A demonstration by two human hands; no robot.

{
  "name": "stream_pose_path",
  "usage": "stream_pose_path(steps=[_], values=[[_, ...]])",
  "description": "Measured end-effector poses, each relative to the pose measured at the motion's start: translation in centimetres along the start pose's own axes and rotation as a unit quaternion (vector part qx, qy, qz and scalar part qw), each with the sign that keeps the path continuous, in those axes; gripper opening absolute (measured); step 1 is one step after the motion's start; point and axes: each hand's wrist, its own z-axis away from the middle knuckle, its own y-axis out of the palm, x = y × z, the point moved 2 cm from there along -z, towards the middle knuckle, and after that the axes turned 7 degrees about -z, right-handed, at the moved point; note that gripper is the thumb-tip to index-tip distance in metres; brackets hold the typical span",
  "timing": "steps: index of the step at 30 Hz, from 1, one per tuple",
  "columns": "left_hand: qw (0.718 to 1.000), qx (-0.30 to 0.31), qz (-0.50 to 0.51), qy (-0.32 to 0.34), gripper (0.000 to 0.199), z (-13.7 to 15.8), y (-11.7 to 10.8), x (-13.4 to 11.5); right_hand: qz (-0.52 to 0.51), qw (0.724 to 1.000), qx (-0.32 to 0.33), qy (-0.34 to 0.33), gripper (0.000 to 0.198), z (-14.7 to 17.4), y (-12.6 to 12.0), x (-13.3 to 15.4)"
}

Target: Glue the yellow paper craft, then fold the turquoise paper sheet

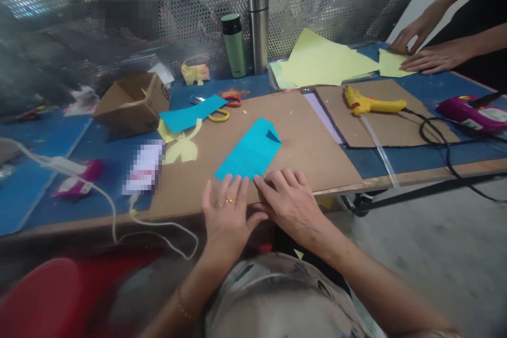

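Observation:
A sheet of blue paper [249, 152] lies slanted on a brown cardboard sheet, its far right corner folded over and showing a dark crease. The fingers of my left hand [226, 211], one wearing a ring, rest outstretched on the paper's near edge. Beside it, my right hand [291, 198] has its fingers curled and drawn together at the near right corner of the same paper. Both thumbs sit low by the table edge. Farther left, another blue paper piece [194, 113] partly covers scissors [219, 114] with orange and yellow handles. Pale yellow paper cutouts [182, 149] lie below it.
An open cardboard box [132, 108] and a phone [144, 166] with a white cable are left. Two flasks, green [234, 47] and steel [259, 37], stand behind. A yellow glue gun [374, 104] lies right. A co-worker's hands [433, 58] press yellow paper [392, 63].

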Motion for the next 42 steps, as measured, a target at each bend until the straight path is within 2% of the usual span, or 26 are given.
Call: stream_pose_path(steps=[4, 11, 16, 19, 23, 27, 31, 35, 42], values=[[1.000, -0.011, 0.007, 0.004, 0.072, -0.4, 0.2, 0.1, 0.001, 1.000, 0.007, -0.005, 0.035, 0.0, 0.0, -0.2], [0.999, 0.017, 0.012, 0.026, 0.068, -0.4, -0.5, 0.2, 0.019, 1.000, -0.022, -0.004, 0.037, 0.0, -0.2, 0.5], [0.999, 0.006, -0.002, 0.048, 0.072, -0.1, 0.0, 0.0, 0.015, 1.000, -0.017, -0.005, 0.040, 0.0, -0.1, 0.5], [0.998, -0.008, -0.009, 0.057, 0.078, 0.0, 0.4, -0.2, 0.014, 1.000, -0.011, 0.001, 0.040, 0.1, 0.2, 0.4], [0.998, 0.023, -0.014, 0.062, 0.089, -0.1, 0.5, -0.5, 0.015, 0.999, -0.029, 0.005, 0.038, 0.2, 0.5, 0.3], [0.997, 0.050, 0.010, 0.053, 0.082, -0.3, 0.1, 0.0, 0.029, 0.999, -0.028, -0.021, 0.032, -0.4, 0.2, 0.7], [0.996, 0.065, 0.035, 0.051, 0.073, -1.0, 0.0, 1.0, 0.034, 0.996, 0.013, -0.083, 0.026, -1.5, -0.3, 0.9], [0.995, 0.085, 0.034, 0.046, 0.065, -1.9, 0.3, 1.6, 0.017, 0.992, 0.015, -0.122, 0.025, -1.6, -0.4, 0.5], [0.987, 0.115, 0.089, 0.066, 0.073, -2.3, -0.3, 3.0, 0.007, 0.991, -0.007, -0.135, 0.023, -0.7, -0.1, -0.7]])
